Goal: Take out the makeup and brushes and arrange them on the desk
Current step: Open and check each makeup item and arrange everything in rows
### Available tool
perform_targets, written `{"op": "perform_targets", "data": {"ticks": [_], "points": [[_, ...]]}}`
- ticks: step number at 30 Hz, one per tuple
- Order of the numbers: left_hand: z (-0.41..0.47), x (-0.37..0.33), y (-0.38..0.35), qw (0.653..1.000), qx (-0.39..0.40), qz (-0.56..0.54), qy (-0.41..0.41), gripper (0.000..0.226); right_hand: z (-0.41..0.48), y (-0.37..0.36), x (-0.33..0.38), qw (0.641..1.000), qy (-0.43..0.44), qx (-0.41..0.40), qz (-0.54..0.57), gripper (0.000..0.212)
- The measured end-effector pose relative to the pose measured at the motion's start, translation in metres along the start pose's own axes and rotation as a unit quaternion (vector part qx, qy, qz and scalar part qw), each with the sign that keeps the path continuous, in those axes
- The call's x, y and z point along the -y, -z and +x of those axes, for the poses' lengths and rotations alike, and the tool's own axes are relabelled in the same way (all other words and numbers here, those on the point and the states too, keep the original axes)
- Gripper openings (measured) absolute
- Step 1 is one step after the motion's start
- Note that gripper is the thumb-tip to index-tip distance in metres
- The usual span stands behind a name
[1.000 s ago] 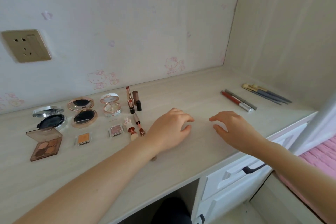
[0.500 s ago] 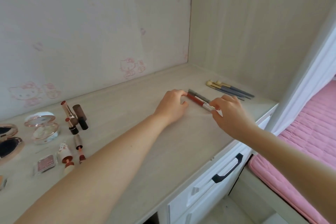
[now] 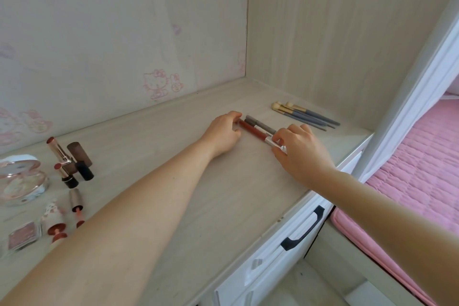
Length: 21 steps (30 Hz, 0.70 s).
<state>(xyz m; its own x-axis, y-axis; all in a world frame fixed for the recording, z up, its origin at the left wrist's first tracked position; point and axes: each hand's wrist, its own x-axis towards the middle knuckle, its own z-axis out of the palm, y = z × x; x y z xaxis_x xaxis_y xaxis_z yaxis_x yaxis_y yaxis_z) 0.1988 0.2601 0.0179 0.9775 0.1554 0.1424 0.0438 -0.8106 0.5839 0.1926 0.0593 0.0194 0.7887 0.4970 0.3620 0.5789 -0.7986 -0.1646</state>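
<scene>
Here both hands are on one thing: a slim red-brown makeup pencil with a silver cap, lying flat on the pale wood-grain desk, towards its right rear corner. The left hand is curled, its thumb and forefinger closed on the pencil's far end. The right hand pinches the silver cap end between thumb and fingertips, the other fingers loosely bent. Neither hand has hold of anything else.

Against the pencil's far side lies a slim grey makeup pencil, parallel to it. Beyond that, near the side panel, is a small cluster of grey-handled makeup brushes with pale tips. Well apart on the left stand gold-cased lipsticks and an open round pink compact.

The red-brown pencil looks light, stiff and round-bodied, so on this smooth top it would probably roll if let go carelessly. An end-to-end hold like this one suits it, since it stops the roll and lets the pencil be squared up or slid sideways. The cap is the weak point (whether it is push-fit cannot be told). A pull along the length might draw it off, so pressure across the barrel seems safer. The grey pencil touches it and is likely to shift with any nudge.
</scene>
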Motion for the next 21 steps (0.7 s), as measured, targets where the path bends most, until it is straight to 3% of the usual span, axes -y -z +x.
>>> {"op": "perform_targets", "data": {"ticks": [10,14,21], "points": [[-0.024,0.004,0.012,0.998,-0.065,-0.018,-0.006,0.040,-0.007,0.003,0.011,1.000,0.003,0.008,0.003,0.025],[-0.043,0.009,0.027,0.994,-0.105,0.000,-0.040,0.026,-0.011,0.012,0.021,0.998,0.007,-0.006,0.068,0.021],[-0.097,0.022,0.069,0.994,-0.092,0.011,-0.065,0.011,-0.020,0.027,0.048,0.983,0.002,0.001,0.184,0.018]]}}
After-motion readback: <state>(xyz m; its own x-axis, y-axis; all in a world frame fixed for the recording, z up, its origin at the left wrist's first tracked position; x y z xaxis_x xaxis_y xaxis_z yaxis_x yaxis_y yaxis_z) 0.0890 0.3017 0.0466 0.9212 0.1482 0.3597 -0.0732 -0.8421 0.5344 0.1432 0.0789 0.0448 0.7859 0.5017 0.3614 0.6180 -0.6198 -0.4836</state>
